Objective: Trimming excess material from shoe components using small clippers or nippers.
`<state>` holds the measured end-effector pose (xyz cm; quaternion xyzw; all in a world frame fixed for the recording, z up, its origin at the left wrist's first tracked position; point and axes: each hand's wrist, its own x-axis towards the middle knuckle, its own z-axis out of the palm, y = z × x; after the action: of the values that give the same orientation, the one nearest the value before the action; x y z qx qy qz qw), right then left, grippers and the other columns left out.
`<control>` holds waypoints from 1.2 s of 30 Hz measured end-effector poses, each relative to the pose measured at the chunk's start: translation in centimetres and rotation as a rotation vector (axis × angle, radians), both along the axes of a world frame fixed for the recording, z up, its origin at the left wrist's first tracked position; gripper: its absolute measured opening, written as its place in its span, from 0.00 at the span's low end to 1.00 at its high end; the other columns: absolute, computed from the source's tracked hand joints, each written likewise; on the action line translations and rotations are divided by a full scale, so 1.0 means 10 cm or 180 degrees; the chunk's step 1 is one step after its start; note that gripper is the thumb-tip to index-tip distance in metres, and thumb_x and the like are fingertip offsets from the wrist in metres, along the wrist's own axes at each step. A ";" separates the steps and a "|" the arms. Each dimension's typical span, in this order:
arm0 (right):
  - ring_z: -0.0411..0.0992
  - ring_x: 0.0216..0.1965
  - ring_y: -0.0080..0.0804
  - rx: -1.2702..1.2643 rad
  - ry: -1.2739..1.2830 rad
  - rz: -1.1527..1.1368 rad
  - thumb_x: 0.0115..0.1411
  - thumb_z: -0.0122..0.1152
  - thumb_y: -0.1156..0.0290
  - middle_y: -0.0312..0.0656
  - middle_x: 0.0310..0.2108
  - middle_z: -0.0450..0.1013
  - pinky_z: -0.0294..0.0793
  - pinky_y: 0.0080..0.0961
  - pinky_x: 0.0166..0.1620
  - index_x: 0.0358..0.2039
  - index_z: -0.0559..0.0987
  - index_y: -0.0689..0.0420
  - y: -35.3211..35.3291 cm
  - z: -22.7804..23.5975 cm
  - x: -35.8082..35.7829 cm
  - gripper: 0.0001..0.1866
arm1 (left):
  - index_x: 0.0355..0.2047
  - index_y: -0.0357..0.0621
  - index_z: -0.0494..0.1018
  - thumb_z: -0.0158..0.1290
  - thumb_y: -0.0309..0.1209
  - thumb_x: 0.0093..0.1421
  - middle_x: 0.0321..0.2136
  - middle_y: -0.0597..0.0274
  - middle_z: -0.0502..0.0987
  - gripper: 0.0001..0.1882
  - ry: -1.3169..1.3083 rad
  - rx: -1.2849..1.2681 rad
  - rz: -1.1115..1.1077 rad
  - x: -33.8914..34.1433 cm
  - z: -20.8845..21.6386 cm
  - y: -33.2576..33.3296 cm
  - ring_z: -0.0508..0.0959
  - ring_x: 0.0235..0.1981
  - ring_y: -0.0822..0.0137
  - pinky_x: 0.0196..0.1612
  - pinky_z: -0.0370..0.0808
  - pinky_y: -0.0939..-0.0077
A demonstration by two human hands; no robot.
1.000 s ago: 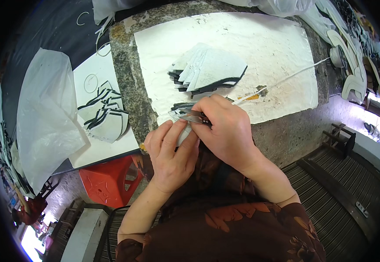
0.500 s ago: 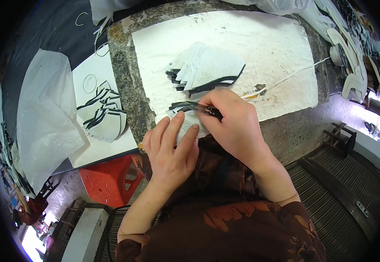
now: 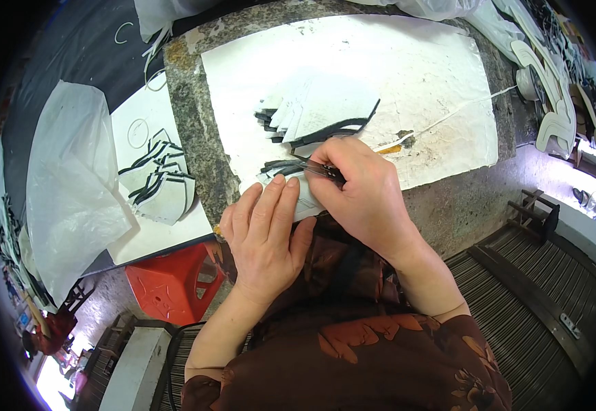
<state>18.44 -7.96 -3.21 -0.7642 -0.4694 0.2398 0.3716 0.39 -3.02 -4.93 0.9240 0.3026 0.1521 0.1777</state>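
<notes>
My left hand (image 3: pixel 262 236) lies with fingers stretched flat on a small white piece of sheet material (image 3: pixel 308 203) with a black edge, at the near edge of the table. In my right hand (image 3: pixel 368 198) is a slim dark tool with a narrow pointed end (image 3: pixel 326 171), its tip over the black edge of that piece. The tool's exact kind is partly hidden by the fingers. Just beyond both hands, a fanned stack of white pieces with black edges (image 3: pixel 332 103) rests on a large white sheet (image 3: pixel 441 75).
The sheet covers a rough stone slab (image 3: pixel 198 116). To its left, more black-edged pieces (image 3: pixel 164 185) lie on a white board, beside a translucent plastic bag (image 3: pixel 72 178). A white cord (image 3: pixel 462 116) crosses the sheet at right. A red stool (image 3: pixel 164 288) stands below the left side.
My left fingers have drawn closer together, and the thumb has moved down and away from the piece. The tool has shifted slightly left, its tip still at the black edge.
</notes>
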 end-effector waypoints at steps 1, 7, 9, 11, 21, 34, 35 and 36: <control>0.75 0.30 0.41 0.0001 0.0011 -0.0018 0.56 0.66 0.77 0.43 0.29 0.75 0.74 0.30 0.34 0.33 0.77 0.60 0.00 0.01 -0.01 0.05 | 0.61 0.44 0.75 0.62 0.39 0.61 0.59 0.57 0.75 0.28 -0.0007 0.0028 0.0007 0.00 0.00 0.00 0.71 0.59 0.53 0.62 0.61 0.57; 0.74 0.30 0.41 0.0082 0.0064 -0.0047 0.57 0.66 0.77 0.43 0.28 0.75 0.73 0.31 0.34 0.33 0.78 0.60 0.00 0.00 0.01 0.05 | 0.60 0.47 0.76 0.63 0.43 0.60 0.57 0.63 0.75 0.29 -0.0010 0.0151 0.0103 0.07 0.01 0.00 0.71 0.55 0.55 0.57 0.63 0.59; 0.74 0.29 0.40 0.0129 0.0096 -0.0038 0.57 0.66 0.77 0.43 0.28 0.75 0.73 0.30 0.33 0.33 0.78 0.60 -0.01 0.00 0.03 0.05 | 0.59 0.47 0.77 0.63 0.43 0.61 0.55 0.62 0.76 0.28 -0.0019 0.0171 0.0123 0.10 0.03 0.00 0.72 0.55 0.55 0.56 0.63 0.58; 0.76 0.32 0.46 0.0052 0.0146 -0.0089 0.57 0.64 0.73 0.44 0.29 0.75 0.76 0.37 0.35 0.32 0.77 0.57 -0.03 0.02 0.06 0.04 | 0.56 0.46 0.78 0.64 0.41 0.60 0.53 0.62 0.76 0.26 0.0013 0.0148 0.0120 0.13 0.07 0.01 0.72 0.53 0.54 0.54 0.64 0.57; 0.74 0.27 0.30 -0.0085 0.0421 -0.0256 0.59 0.66 0.76 0.42 0.27 0.74 0.72 0.27 0.31 0.33 0.79 0.62 -0.09 0.04 0.15 0.05 | 0.48 0.43 0.80 0.65 0.33 0.57 0.47 0.61 0.77 0.19 -0.0243 0.0307 0.0079 0.25 0.08 0.09 0.73 0.49 0.54 0.50 0.68 0.58; 0.74 0.29 0.36 -0.0079 0.0228 -0.0186 0.59 0.66 0.75 0.43 0.28 0.75 0.73 0.28 0.34 0.33 0.79 0.62 -0.14 0.03 0.24 0.05 | 0.48 0.48 0.82 0.65 0.32 0.58 0.39 0.64 0.76 0.17 -0.0024 0.0215 -0.0087 0.28 0.16 0.13 0.75 0.42 0.60 0.46 0.67 0.62; 0.75 0.29 0.36 -0.0083 0.0211 -0.0186 0.59 0.66 0.75 0.43 0.28 0.75 0.73 0.28 0.34 0.33 0.79 0.62 -0.14 0.03 0.24 0.05 | 0.49 0.48 0.82 0.65 0.31 0.58 0.39 0.64 0.76 0.17 0.0017 0.0190 -0.0099 0.27 0.17 0.13 0.75 0.42 0.60 0.47 0.67 0.62; 0.75 0.29 0.36 -0.0085 0.0209 -0.0187 0.59 0.66 0.75 0.43 0.28 0.75 0.73 0.28 0.34 0.33 0.79 0.62 -0.14 0.02 0.25 0.05 | 0.49 0.48 0.82 0.65 0.31 0.58 0.39 0.64 0.76 0.17 0.0014 0.0188 -0.0100 0.28 0.17 0.13 0.75 0.42 0.60 0.47 0.67 0.62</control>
<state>20.90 -9.35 -2.96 -0.7743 -0.4311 0.2600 0.3834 3.15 -1.72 -3.25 0.9338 0.2838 0.1561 0.1521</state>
